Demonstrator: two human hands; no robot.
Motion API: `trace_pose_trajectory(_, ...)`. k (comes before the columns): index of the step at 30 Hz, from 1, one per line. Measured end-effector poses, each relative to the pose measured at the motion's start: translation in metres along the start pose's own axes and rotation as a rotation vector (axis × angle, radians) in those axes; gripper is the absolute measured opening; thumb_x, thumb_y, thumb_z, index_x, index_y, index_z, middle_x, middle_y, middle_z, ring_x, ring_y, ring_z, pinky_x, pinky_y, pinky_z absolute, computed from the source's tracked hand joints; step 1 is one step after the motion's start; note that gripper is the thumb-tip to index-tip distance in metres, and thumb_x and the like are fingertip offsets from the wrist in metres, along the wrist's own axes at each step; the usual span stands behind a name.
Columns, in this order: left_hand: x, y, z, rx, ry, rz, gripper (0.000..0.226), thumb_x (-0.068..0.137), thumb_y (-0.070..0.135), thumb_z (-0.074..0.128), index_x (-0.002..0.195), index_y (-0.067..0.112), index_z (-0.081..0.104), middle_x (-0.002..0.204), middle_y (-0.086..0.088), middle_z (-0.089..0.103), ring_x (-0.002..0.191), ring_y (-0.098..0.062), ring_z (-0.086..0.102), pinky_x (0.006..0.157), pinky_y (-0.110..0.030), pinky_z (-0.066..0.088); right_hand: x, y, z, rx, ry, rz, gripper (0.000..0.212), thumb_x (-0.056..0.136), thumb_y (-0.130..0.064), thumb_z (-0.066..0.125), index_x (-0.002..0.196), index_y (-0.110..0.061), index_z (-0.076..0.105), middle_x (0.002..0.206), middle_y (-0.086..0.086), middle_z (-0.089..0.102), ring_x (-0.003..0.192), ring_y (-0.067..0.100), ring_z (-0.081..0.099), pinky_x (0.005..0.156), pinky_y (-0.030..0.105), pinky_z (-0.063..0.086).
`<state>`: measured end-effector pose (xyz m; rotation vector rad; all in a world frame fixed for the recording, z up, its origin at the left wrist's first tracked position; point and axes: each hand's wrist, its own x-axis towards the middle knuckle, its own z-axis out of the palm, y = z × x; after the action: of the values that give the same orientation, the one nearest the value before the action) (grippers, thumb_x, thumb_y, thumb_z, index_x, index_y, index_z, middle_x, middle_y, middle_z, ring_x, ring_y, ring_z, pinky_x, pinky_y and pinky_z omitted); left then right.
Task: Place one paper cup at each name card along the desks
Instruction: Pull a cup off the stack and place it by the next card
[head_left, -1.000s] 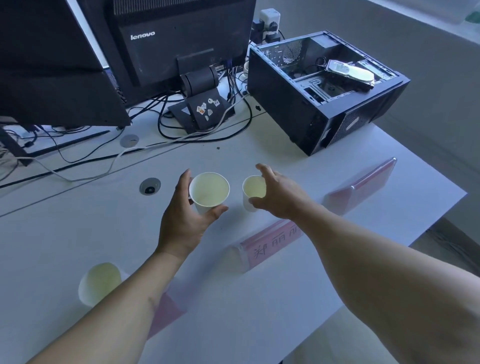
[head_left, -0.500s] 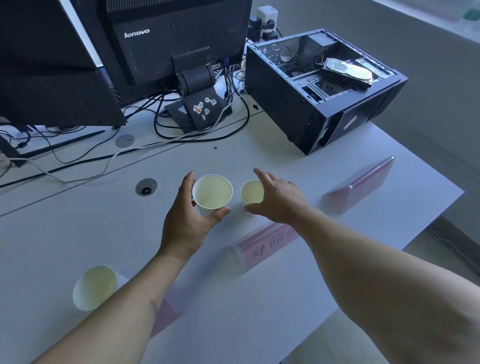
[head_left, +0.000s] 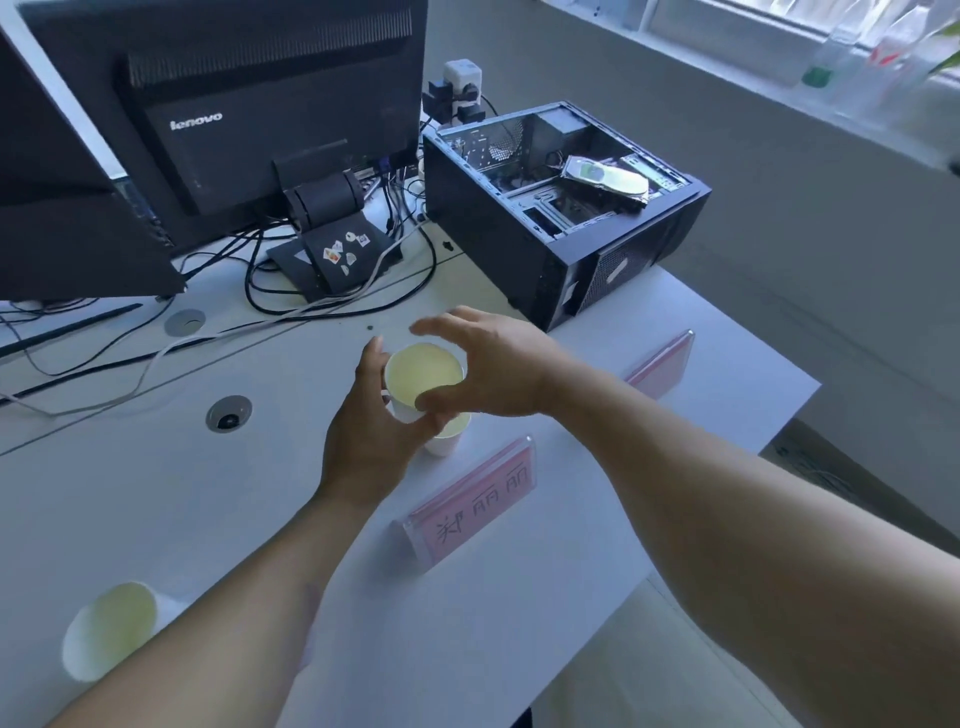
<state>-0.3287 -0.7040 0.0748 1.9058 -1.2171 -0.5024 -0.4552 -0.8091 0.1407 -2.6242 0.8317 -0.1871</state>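
My left hand (head_left: 371, 441) grips a white paper cup (head_left: 423, 376) from the side and holds it just above the desk. My right hand (head_left: 493, 366) arches over that cup's mouth with fingers spread, the thumb at the near rim and the fingertips past the far rim. A second paper cup (head_left: 445, 440) stands on the desk right below, half hidden by both hands, just behind the pink name card (head_left: 475, 499). A third cup (head_left: 109, 629) stands at the near left. Another pink name card (head_left: 662, 361) lies to the right, partly behind my right wrist.
An open black computer case (head_left: 561, 208) sits at the back right. A Lenovo monitor (head_left: 234, 104) on its stand, a second dark screen (head_left: 62, 208) and loose cables (head_left: 322, 306) fill the back. The white desk (head_left: 130, 493) ends close on the right and front.
My right hand has let go of the cup it set behind the name card and moved left, over the cup in my left hand. The left hand shifted slightly right with its cup.
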Motion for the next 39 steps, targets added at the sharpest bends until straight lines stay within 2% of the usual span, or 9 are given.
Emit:
trace_pose_trajectory(5,0.007,0.023,0.021,-0.007,0.001,0.032,0.103,0.064,0.048,0.076,0.144,0.026,0.015,0.139,-0.003,0.049,0.113,-0.024,0.056,0.084,-0.037,0.051,-0.012,0.026,-0.016,-0.001,-0.056,0.042,0.076,0.074,-0.051,0.074,0.139,-0.031,0.04,0.131,-0.002,0.055,0.111,0.023,0.055,0.09,0.04,0.049)
trace_pose_trajectory(9,0.008,0.036,0.043,0.031,-0.005,0.077,0.103,0.065,0.045,0.077,0.144,0.023,0.015,0.141,-0.007,0.047,0.114,-0.026,0.055,0.082,-0.031,0.048,-0.02,0.045,-0.026,-0.018,-0.042,0.034,0.085,0.072,-0.051,0.077,0.142,-0.029,0.034,0.134,-0.001,0.052,0.111,0.023,0.055,0.088,0.036,0.049)
trace_pose_trajectory(14,0.015,0.051,0.066,0.058,-0.017,0.105,0.105,0.064,0.047,0.076,0.145,0.022,0.014,0.139,-0.01,0.049,0.116,-0.028,0.055,0.085,-0.033,0.049,-0.029,0.067,-0.033,-0.033,0.008,0.023,0.085,0.073,-0.046,0.077,0.143,-0.025,0.033,0.134,0.002,0.054,0.109,0.024,0.057,0.086,0.036,0.049)
trace_pose_trajectory(19,0.023,0.065,0.081,-0.076,-0.085,0.084,0.106,0.062,0.058,0.069,0.145,0.026,0.011,0.145,0.001,0.043,0.129,-0.016,0.042,0.092,-0.027,0.04,-0.032,0.105,-0.043,-0.08,0.081,0.057,0.086,0.072,-0.047,0.077,0.143,-0.025,0.032,0.131,0.004,0.056,0.1,0.027,0.061,0.08,0.042,0.053)
trace_pose_trajectory(25,0.028,0.066,0.085,-0.133,-0.08,0.076,0.103,0.063,0.057,0.071,0.144,0.03,0.012,0.143,0.007,0.043,0.124,-0.004,0.041,0.094,-0.022,0.034,-0.037,0.164,-0.062,-0.077,0.089,0.175,0.085,0.07,-0.046,0.076,0.141,-0.026,0.034,0.135,0.004,0.054,0.105,0.03,0.059,0.086,0.043,0.05)
trace_pose_trajectory(28,0.031,0.065,0.085,-0.126,-0.074,0.098,0.103,0.064,0.054,0.072,0.144,0.029,0.014,0.142,0.006,0.044,0.123,-0.004,0.042,0.094,-0.02,0.034,-0.039,0.191,-0.066,-0.068,0.092,0.24,0.084,0.071,-0.042,0.077,0.141,-0.025,0.035,0.136,0.003,0.054,0.108,0.03,0.057,0.086,0.04,0.049)
trace_pose_trajectory(33,0.038,0.062,0.086,-0.092,-0.062,0.129,0.102,0.064,0.051,0.072,0.144,0.026,0.015,0.14,0.006,0.044,0.121,-0.002,0.043,0.094,-0.02,0.034,-0.04,0.23,-0.061,-0.018,0.099,0.327,0.085,0.074,-0.038,0.078,0.144,-0.022,0.032,0.146,0.008,0.046,0.127,0.032,0.047,0.097,0.039,0.04)
trace_pose_trajectory(36,0.041,0.06,0.089,-0.089,-0.065,0.125,0.101,0.064,0.048,0.074,0.144,0.025,0.017,0.139,0.007,0.045,0.121,-0.001,0.043,0.095,-0.02,0.035,-0.04,0.249,-0.052,-0.004,0.114,0.377,0.084,0.074,-0.038,0.078,0.143,-0.024,0.033,0.142,0.006,0.049,0.118,0.032,0.052,0.094,0.039,0.042)
trace_pose_trajectory(39,0.042,0.058,0.093,-0.083,-0.066,0.122,0.1,0.063,0.049,0.074,0.144,0.026,0.019,0.136,0.012,0.044,0.121,-0.001,0.044,0.093,-0.013,0.033,-0.039,0.261,-0.04,-0.019,0.12,0.408,0.083,0.074,-0.039,0.078,0.143,-0.025,0.033,0.138,0.006,0.053,0.116,0.033,0.054,0.093,0.042,0.046)
